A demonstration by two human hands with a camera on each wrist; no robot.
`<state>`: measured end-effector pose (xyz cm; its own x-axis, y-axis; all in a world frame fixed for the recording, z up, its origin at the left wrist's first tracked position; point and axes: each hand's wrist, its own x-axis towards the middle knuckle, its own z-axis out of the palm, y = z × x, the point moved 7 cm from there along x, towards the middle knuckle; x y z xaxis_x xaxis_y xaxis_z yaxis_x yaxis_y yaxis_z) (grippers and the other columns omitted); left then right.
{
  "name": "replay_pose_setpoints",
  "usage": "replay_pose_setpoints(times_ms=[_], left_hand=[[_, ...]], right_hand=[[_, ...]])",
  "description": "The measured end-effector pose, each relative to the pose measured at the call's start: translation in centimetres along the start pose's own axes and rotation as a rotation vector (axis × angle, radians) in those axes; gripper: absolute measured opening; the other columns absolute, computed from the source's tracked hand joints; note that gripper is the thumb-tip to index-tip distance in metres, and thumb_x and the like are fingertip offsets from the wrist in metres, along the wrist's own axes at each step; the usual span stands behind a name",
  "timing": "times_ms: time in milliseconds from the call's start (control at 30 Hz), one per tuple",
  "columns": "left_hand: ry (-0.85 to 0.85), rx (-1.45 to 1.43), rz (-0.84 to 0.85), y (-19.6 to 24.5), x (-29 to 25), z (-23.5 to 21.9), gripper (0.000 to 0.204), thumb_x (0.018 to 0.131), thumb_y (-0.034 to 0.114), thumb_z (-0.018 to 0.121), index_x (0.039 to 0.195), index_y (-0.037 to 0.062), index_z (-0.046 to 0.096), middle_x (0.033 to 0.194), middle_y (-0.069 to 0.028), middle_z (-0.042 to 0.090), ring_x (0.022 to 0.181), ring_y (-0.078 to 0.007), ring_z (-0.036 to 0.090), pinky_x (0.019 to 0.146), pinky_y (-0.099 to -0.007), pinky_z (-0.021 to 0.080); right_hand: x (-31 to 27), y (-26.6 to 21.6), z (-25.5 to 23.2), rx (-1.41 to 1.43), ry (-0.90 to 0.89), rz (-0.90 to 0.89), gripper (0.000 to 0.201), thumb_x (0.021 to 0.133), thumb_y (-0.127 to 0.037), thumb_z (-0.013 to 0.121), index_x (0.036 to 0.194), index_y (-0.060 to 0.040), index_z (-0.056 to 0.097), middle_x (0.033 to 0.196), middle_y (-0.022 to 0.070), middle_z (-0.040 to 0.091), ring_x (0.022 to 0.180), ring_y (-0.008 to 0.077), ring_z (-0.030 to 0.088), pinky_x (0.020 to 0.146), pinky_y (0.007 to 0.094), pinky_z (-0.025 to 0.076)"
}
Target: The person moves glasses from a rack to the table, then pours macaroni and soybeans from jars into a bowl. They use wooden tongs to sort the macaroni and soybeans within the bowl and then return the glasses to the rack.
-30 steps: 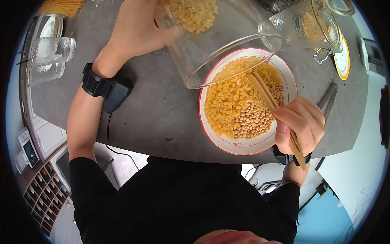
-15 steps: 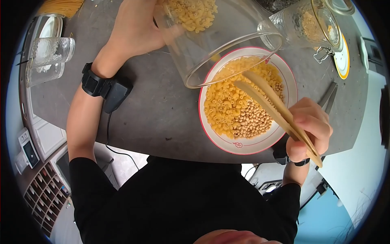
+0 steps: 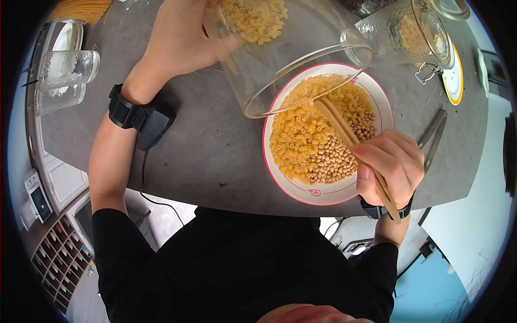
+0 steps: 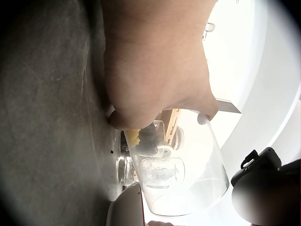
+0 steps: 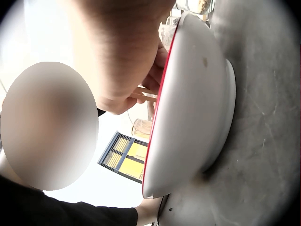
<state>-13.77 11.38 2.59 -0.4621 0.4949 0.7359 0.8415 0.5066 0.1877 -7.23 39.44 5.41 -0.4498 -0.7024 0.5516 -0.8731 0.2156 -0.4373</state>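
My left hand [image 3: 180,40] grips a large clear glass jar [image 3: 301,32] that is tilted, its mouth over the bowl's far left side. Macaroni [image 3: 258,21] lies inside the jar near its base. With my right hand [image 3: 396,167] I hold wooden tongs [image 3: 344,129], arms pinched close together, tips down at the macaroni [image 3: 293,134] by the jar's rim. The white bowl [image 3: 293,189] with a red rim also has tan, soybean-like beans [image 3: 334,164] on its near right side. In the right wrist view the bowl's side [image 5: 188,108] hides the tong tips.
A hinged-lid glass jar [image 3: 377,40] with tan bits lies at the back right, its wire clasp [image 3: 428,72] beside a yellow-edged lid [image 3: 454,78]. A two-bladed metal tool [image 3: 435,134] is right of the bowl. At the far left are clear glasses [image 3: 70,70].
My right hand drew back right with the tongs spread and lifted, then moved left again, pinching them and lowering the tips to the macaroni. My left hand and the jar stay almost still.
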Motion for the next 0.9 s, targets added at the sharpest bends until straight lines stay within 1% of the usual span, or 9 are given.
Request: replay_pose_setpoints(times_ms=[100,333,400,467,633,767,833,900], left_hand=[[-0.011,0.012,-0.016,-0.4,-0.3,0.1,0.082,0.08,0.025,0.086,0.147,0.0085,0.042,0.151,-0.0246,0.046,0.142,-0.0432,0.043,0.118,-0.0555,0.032],[-0.016,0.024,-0.032,-0.6,-0.4,0.1,0.08,0.08,0.025,0.086,0.146,0.0086,0.043,0.151,-0.0245,0.046,0.141,-0.0434,0.043,0.116,-0.0555,0.033],[-0.011,0.044,0.024,-1.0,-0.6,0.2,0.08,0.08,0.024,0.085,0.145,0.0086,0.043,0.151,-0.0244,0.046,0.141,-0.0432,0.043,0.116,-0.0554,0.034],[-0.006,0.023,0.006,-0.6,-0.5,0.3,0.08,0.079,0.024,0.085,0.145,0.0085,0.043,0.151,-0.0243,0.046,0.141,-0.0429,0.043,0.116,-0.0553,0.033],[0.0,-0.014,-0.031,-0.5,-0.4,0.2,0.08,0.079,0.025,0.085,0.145,0.0084,0.044,0.151,-0.024,0.046,0.141,-0.0424,0.043,0.117,-0.055,0.033],[0.001,0.005,-0.019,-0.5,-0.3,0.2,0.08,0.08,0.024,0.085,0.145,0.0083,0.043,0.151,-0.024,0.045,0.141,-0.0424,0.043,0.117,-0.0546,0.033],[0.005,0.004,-0.017,-0.7,-0.5,0.4,0.08,0.08,0.024,0.085,0.146,0.0084,0.043,0.151,-0.024,0.045,0.141,-0.0425,0.043,0.117,-0.0546,0.033],[0.007,0.026,0.024,-0.9,-0.6,0.2,0.08,0.08,0.025,0.085,0.146,0.0085,0.043,0.151,-0.024,0.045,0.141,-0.0426,0.043,0.117,-0.0547,0.033]], right_hand=[[0.0,-0.1,0.0,0.007,0.016,-0.011,0.016,0.081,-0.005,0.069,0.096,-0.0035,0.069,0.064,0.0048,0.062,0.048,0.0199,0.056,0.044,0.0305,0.044],[0.1,-0.3,-0.9,0.024,0.021,-0.001,0.014,0.089,-0.013,0.068,0.099,-0.0038,0.067,0.066,0.0056,0.064,0.049,0.0206,0.058,0.044,0.0309,0.044],[0.1,-0.4,-0.8,0.02,0.017,-0.005,0.015,0.09,-0.014,0.068,0.1,-0.0035,0.067,0.066,0.006,0.065,0.049,0.021,0.058,0.045,0.0311,0.044],[0.4,-0.4,-0.5,0.033,0.012,-0.037,0.017,0.089,-0.015,0.069,0.1,-0.0025,0.067,0.067,0.006,0.065,0.05,0.0213,0.059,0.045,0.0314,0.045],[0.1,-0.3,0.3,0.005,-0.009,-0.037,0.017,0.085,-0.011,0.07,0.1,-0.0033,0.068,0.067,0.0057,0.064,0.05,0.0213,0.059,0.045,0.0319,0.045],[-0.1,-0.5,0.2,-0.017,-0.002,-0.018,0.018,0.081,-0.005,0.07,0.099,-0.0049,0.069,0.065,0.0045,0.062,0.049,0.0204,0.057,0.045,0.0316,0.045],[-0.2,-0.3,0.1,-0.013,0.006,-0.009,0.018,0.081,-0.004,0.07,0.099,-0.0052,0.068,0.064,0.0043,0.061,0.049,0.0204,0.056,0.045,0.0315,0.045],[-0.3,-0.3,0.0,-0.005,0.015,-0.004,0.018,0.081,-0.004,0.07,0.099,-0.0055,0.068,0.063,0.004,0.06,0.048,0.0204,0.056,0.045,0.0315,0.045]])
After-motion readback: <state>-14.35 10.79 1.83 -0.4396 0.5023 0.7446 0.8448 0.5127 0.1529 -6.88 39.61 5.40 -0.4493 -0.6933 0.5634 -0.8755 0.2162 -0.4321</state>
